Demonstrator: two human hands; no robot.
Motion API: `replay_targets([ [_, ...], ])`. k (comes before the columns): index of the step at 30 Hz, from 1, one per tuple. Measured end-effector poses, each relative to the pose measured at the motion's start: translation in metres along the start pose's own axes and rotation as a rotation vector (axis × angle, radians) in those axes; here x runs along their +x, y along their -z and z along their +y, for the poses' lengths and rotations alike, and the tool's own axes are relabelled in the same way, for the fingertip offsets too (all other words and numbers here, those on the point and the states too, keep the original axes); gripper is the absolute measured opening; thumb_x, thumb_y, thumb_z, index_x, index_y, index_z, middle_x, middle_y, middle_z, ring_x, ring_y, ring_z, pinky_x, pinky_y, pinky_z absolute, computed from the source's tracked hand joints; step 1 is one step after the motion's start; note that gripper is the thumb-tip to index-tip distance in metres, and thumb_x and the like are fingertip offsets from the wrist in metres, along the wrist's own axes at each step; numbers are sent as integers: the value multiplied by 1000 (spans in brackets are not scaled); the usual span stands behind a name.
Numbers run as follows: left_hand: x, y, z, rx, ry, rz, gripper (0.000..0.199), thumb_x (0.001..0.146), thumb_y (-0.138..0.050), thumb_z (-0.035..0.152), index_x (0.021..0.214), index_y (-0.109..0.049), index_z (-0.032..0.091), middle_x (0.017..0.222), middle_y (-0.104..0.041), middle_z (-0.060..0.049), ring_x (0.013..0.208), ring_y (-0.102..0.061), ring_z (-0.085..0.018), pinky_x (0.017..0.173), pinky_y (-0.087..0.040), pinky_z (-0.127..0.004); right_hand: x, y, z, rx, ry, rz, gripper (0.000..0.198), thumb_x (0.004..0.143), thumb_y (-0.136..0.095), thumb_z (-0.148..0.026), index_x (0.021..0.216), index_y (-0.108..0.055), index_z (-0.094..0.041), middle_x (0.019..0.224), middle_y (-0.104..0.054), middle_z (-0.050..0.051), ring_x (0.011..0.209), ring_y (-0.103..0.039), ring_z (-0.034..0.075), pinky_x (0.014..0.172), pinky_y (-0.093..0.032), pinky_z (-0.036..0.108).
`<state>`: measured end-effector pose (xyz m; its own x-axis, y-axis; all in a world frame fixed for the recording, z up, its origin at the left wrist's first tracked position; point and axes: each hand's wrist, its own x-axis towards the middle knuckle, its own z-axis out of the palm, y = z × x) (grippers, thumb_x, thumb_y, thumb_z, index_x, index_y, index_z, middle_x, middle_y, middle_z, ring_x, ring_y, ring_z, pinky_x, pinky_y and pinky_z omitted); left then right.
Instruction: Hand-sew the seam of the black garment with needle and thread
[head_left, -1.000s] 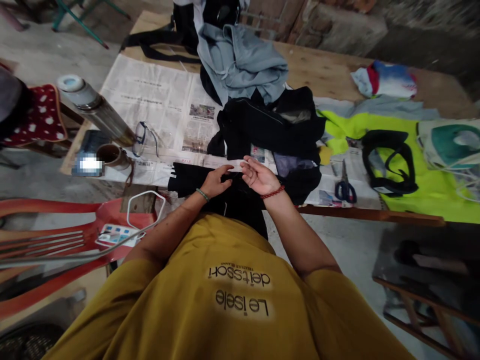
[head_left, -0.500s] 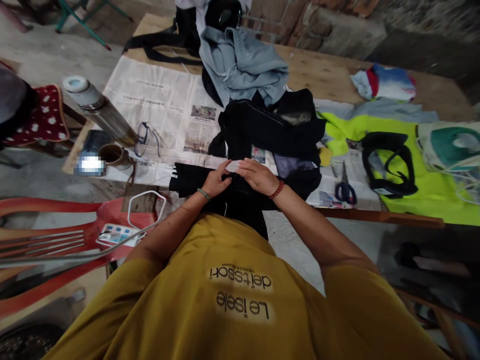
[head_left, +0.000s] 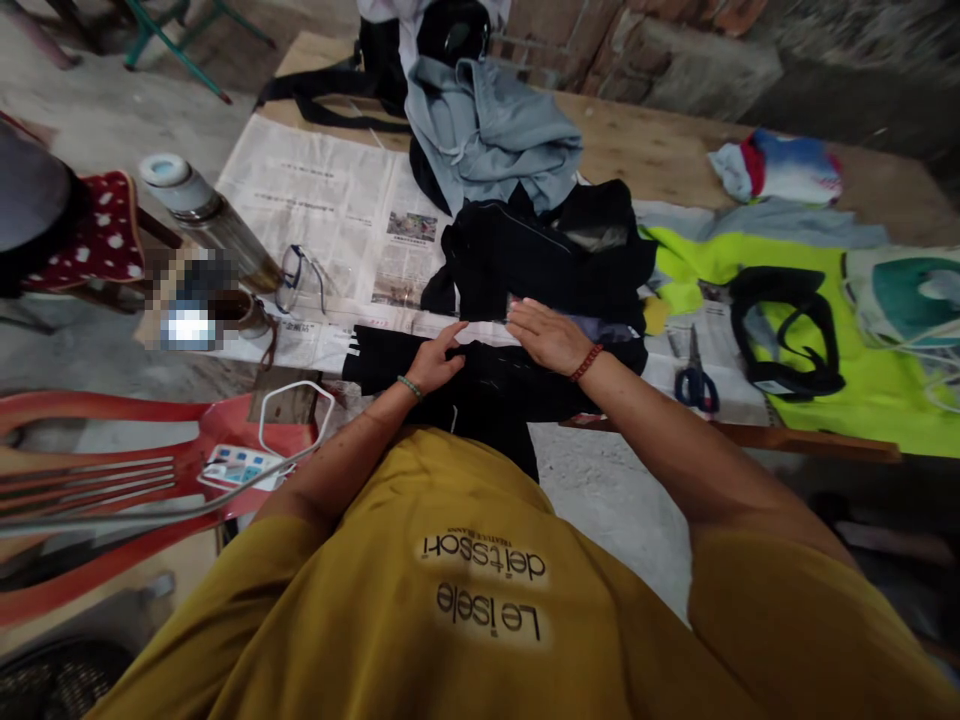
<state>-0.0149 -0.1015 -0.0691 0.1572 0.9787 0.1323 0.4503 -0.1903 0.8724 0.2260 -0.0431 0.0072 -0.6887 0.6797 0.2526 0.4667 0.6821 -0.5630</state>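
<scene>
A black garment (head_left: 495, 375) with white stripes at its left end lies along the table's near edge, in front of my body. My left hand (head_left: 435, 362) rests on it, index finger stretched out and thumb apart. Farther right, my right hand (head_left: 551, 335) lies flat, palm down, over the garment's upper edge, fingers pointing left. Neither hand grips anything that I can see. Just beyond my hands a bunched black piece of clothing (head_left: 525, 255) lies on newspaper (head_left: 330, 200).
Grey clothing (head_left: 499, 130) is heaped at the back. Eyeglasses (head_left: 292, 280), a tilted bottle (head_left: 214, 220) and a brown cup (head_left: 244, 312) stand left. Scissors (head_left: 696, 380), a black strap (head_left: 784, 330), neon-yellow cloth (head_left: 885, 400) and an iron (head_left: 907, 295) lie right. A red chair (head_left: 225, 420) is at left.
My right hand has slid right along the black garment, away from my left hand, and now lies flat. The left hand has stayed almost in place.
</scene>
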Motion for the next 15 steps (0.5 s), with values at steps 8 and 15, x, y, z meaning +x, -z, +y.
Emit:
replay_targets([
  [8, -2, 7, 18, 15, -157, 3, 30, 82, -52, 21, 108, -66, 17, 105, -69, -6, 96, -64, -17, 91, -49, -30, -8, 5, -54, -6, 28, 146, 22, 91, -48, -31, 101, -67, -28, 115, -65, 4, 123, -52, 22, 112, -33, 55],
  [15, -11, 32, 44, 450, -216, -143, 43, 72, -63, 19, 116, -62, 22, 103, -69, -7, 97, -62, -25, 93, -42, -42, -58, -15, -142, 234, -10, 204, 27, 92, -44, -29, 108, -66, -31, 102, -69, 5, 101, -64, 19, 89, -55, 40],
])
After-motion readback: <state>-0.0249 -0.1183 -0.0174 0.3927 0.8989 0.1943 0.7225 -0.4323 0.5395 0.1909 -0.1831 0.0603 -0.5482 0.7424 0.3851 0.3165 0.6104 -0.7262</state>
